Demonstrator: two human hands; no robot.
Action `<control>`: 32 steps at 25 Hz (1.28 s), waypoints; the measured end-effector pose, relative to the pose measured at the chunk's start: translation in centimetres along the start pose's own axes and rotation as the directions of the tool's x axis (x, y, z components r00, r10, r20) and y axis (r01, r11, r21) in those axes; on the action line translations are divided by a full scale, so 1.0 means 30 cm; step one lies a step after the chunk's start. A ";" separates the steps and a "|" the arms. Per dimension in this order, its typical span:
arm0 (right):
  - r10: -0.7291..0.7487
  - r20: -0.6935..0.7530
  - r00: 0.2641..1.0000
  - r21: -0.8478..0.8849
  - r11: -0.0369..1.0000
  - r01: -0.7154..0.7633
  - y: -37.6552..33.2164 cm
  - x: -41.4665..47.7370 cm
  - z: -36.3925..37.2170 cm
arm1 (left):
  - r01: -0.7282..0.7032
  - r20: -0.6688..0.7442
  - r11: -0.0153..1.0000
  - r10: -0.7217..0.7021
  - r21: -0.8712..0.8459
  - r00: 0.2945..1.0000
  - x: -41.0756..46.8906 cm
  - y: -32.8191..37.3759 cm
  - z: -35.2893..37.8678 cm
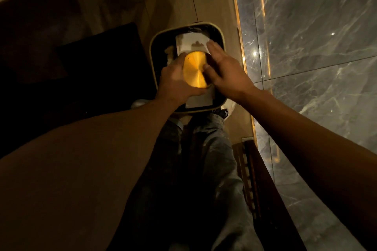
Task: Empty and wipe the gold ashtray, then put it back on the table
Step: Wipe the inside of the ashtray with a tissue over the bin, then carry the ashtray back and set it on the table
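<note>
Gold ashtray [194, 70]: round, brushed metal, flat underside facing up. Inverted over the open waste bin [221, 42], gripped at its left edge, above white paper.

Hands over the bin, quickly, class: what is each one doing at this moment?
Left hand: closed on the gold ashtray, holding it above the bin.
Right hand: open, fingers spread flat beside the ashtray, gripping nothing.
</note>
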State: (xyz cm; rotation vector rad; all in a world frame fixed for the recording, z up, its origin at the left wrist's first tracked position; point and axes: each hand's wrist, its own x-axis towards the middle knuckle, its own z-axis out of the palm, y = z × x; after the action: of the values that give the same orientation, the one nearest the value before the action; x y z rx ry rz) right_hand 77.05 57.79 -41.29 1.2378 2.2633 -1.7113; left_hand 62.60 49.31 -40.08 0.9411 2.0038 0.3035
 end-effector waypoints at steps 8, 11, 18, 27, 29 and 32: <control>0.296 0.012 0.955 0.563 0.787 -0.252 -0.009 -0.034 -0.075 | 0.182 0.098 0.978 -0.172 -0.102 0.980 0.023 0.054 -0.041; 0.281 0.045 0.959 0.575 0.778 -0.255 -0.020 -0.044 -0.103 | 0.370 0.222 0.898 -0.321 -0.237 0.921 0.015 0.073 -0.061; 0.302 0.015 0.953 0.635 0.733 -0.243 -0.037 -0.072 -0.126 | 0.608 0.447 0.534 -0.413 -0.587 0.794 -0.021 0.136 -0.108; 0.331 -0.064 0.941 0.653 0.727 -0.212 -0.194 -0.190 -0.234 | 0.578 0.415 0.400 -0.424 -0.711 0.805 -0.144 0.326 -0.225; 0.343 -0.093 0.935 0.680 0.707 -0.192 -0.260 -0.232 -0.291 | 0.464 0.305 0.465 -0.378 -0.754 0.874 -0.185 0.376 -0.258; 0.356 -0.144 0.923 0.701 0.695 -0.159 -0.382 -0.305 -0.387 | 0.242 0.181 0.663 -0.161 -0.709 0.970 -0.277 0.473 -0.327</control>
State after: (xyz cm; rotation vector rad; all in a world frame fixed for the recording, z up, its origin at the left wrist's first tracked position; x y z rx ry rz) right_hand 81.01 61.47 -23.38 1.9109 1.4265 -2.4707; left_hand 64.65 54.37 -21.71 0.2051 1.6319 0.8382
